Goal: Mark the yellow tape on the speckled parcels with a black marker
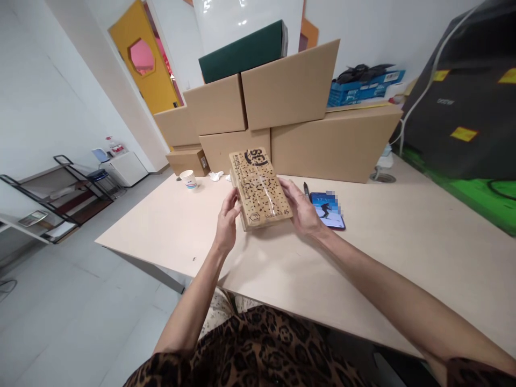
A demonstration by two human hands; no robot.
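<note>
Between both hands is a small cardboard parcel box (262, 188) with black speckled print, "SF EXPRESS" lettering and clear tape along its top. It is tilted toward me above the table (153, 220). My left hand (228, 217) grips its left side, fingers along the edge. On the opposite side my right hand (300, 207) presses against the right edge, its fingertips partly hidden by the box. Right of that hand lie a smartphone (327, 210) with a lit screen and a black pen (306, 190).
Large cardboard boxes (322, 150) are stacked along the table's far edge, with a dark green box (244, 51) on top. A paper cup (188, 179) and crumpled tissue (216, 176) stand at the back left. A blue crate (358, 91) sits behind, right.
</note>
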